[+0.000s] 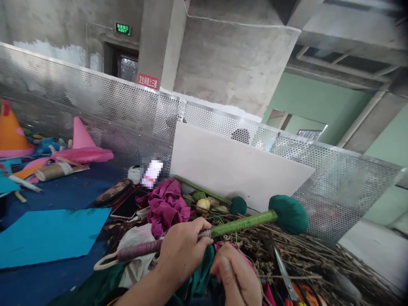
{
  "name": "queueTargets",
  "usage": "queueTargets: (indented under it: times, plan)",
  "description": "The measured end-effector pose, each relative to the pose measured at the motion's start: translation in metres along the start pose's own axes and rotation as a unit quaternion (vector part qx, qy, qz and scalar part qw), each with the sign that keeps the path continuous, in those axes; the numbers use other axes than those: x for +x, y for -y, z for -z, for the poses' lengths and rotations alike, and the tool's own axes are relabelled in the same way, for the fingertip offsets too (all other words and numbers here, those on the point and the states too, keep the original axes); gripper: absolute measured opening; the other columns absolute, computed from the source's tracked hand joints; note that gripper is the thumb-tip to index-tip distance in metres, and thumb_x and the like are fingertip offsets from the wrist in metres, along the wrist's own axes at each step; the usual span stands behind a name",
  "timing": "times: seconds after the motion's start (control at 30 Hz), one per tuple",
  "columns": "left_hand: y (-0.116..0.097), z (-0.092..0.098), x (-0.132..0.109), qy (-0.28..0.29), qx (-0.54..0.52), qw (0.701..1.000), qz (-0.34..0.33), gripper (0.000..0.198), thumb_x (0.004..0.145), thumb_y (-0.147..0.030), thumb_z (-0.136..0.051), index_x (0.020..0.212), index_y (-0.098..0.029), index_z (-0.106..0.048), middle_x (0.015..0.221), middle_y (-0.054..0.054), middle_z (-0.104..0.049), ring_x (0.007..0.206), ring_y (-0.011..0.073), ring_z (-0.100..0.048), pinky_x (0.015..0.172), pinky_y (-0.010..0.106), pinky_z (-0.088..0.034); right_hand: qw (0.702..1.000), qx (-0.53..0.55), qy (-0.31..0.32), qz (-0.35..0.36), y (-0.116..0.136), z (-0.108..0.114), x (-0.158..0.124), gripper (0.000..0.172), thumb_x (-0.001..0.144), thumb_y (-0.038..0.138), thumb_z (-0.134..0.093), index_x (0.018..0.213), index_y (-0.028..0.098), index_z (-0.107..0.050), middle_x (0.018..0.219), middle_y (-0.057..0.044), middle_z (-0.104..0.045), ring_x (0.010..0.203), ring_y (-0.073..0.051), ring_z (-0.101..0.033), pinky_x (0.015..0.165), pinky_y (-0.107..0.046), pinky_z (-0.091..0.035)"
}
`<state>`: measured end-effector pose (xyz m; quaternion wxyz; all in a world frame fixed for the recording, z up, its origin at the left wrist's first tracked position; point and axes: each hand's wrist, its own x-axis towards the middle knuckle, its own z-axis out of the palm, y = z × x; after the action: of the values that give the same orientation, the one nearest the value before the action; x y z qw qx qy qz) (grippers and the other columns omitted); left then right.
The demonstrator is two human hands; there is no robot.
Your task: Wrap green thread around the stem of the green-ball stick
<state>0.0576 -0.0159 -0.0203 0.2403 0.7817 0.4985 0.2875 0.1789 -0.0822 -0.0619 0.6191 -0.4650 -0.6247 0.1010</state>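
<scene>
Perforated metal screens (127, 110) fence the cluttered blue table (63, 187). Left hand (183, 250) grips a green-taped stick with a green fabric ball head (242, 224); right hand (237, 276) curls just below, grasp unclear.

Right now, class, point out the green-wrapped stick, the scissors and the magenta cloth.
green-wrapped stick (242, 224): head view, on its green-wound shaft.
scissors (284, 274): head view, on a blade.
magenta cloth (167, 204): head view, its crumpled middle.

Even daylight, soft shadows, glare on the perforated metal screen (95, 102), wide-angle bending at edges, slight motion blur
</scene>
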Motion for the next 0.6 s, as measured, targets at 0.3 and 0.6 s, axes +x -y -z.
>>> queueTargets:
  times: [0.3, 0.6]
  plan:
    - [0.003, -0.016, -0.005, 0.049, 0.17, 0.976, -0.128, 0.021, 0.082, -0.016, -0.052, 0.096, -0.021, -0.065, 0.088, 0.006, -0.074, 0.084, 0.0266, -0.068, 0.072, 0.035, -0.048, 0.994, 0.021, 0.082, -0.075, -0.007, 0.037, 0.034, 0.031, 0.095, 0.033, -0.05, 0.083, 0.021, -0.075, 0.094, -0.007, -0.075, 0.093, -0.022, -0.07, 0.08, -0.027, -0.053]
    - [0.002, -0.023, -0.008, 0.06, 0.215, 0.955, -0.197, 0.017, 0.084, -0.015, -0.051, 0.091, -0.023, -0.064, 0.083, 0.004, -0.071, 0.078, 0.0276, -0.066, 0.067, 0.038, -0.05, 0.987, 0.001, 0.049, -0.151, -0.018, 0.038, 0.042, 0.033, 0.092, 0.039, -0.051, 0.082, 0.021, -0.076, 0.086, -0.004, -0.076, 0.086, -0.02, -0.069, 0.076, -0.025, -0.053]
